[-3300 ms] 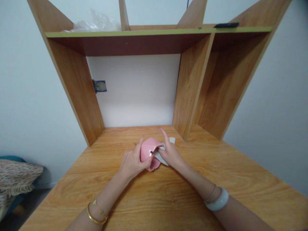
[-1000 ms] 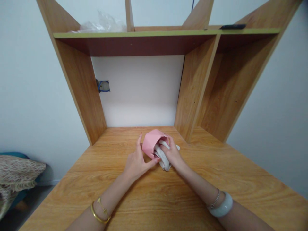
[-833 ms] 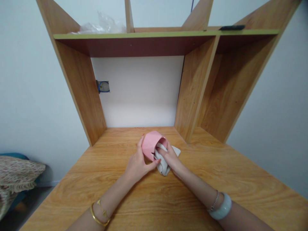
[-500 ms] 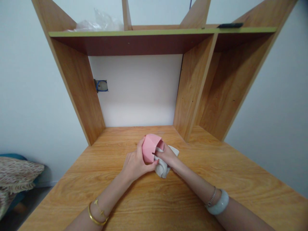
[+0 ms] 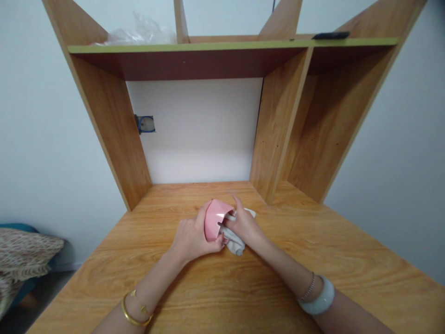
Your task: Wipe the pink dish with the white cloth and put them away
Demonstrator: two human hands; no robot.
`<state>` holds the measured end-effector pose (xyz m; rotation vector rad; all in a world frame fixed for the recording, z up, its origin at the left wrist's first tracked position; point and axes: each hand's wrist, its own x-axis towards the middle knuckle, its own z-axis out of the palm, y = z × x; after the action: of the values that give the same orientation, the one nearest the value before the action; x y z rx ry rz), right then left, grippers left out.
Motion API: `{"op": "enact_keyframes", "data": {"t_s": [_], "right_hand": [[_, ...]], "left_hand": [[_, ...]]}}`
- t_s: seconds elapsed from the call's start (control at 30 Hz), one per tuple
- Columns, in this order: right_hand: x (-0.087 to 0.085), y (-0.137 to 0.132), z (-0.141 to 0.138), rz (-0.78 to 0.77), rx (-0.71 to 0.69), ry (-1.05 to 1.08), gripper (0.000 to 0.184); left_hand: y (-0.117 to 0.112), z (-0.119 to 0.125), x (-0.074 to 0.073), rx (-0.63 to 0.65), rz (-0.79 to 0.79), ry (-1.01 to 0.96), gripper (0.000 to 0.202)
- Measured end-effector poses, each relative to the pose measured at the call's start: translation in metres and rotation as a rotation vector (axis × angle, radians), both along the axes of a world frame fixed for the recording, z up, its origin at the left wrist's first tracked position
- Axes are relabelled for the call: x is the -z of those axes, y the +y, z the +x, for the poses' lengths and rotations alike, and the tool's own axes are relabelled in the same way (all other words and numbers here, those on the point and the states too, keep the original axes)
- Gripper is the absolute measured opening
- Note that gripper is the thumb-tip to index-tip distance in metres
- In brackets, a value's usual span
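From the head camera, here is the left hand (image 5: 189,239), thumb below and fingers over the top, curled firmly around a pink container (image 5: 214,219) with faceted sides! The container sits near the middle of the wooden desk (image 5: 208,290), tipped over with its mouth towards the right hand (image 5: 245,226); whether it touches the desktop, I can't tell. And look at that right hand: thumb sticking up, the other fingers at the mouth, holding a white cloth (image 5: 236,245). The fingertips are hidden, so how tightly they close is hard to say! The cloth spills out below the hand, with a corner poking out behind it. Up on the shelf (image 5: 222,48), a clear plastic bag (image 5: 142,33) lies left, a dark flat object (image 5: 331,35) right
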<state>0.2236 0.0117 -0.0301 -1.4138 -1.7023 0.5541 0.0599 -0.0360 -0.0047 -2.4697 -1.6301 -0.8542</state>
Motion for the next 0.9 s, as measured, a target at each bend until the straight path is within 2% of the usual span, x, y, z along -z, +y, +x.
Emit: {"op": "enact_keyframes", "data": {"t_s": [0.23,0.43,0.6,0.77,0.9], "right_hand": [[-0.011,-0.008,-0.002,0.026,0.042,-0.181,0.074],[-0.013,-0.010,-0.003,0.042,0.035,-0.211,0.075],[-0.007,-0.007,-0.002,0.033,-0.068,-0.048,0.068],[0.004,0.003,-0.002,0.026,-0.045,0.149,0.055],[0.008,0.009,-0.005,0.092,-0.028,0.348,0.042]], "left_hand": [[-0.001,-0.003,-0.007,-0.005,0.017,0.010,0.083],[-0.002,-0.006,-0.009,0.037,0.062,0.003,0.084],[0.001,-0.009,-0.007,0.048,0.026,-0.025,0.084],[0.007,-0.009,-0.005,-0.034,-0.029,-0.147,0.082],[0.011,-0.008,-0.002,0.032,-0.018,-0.309,0.094]]}}
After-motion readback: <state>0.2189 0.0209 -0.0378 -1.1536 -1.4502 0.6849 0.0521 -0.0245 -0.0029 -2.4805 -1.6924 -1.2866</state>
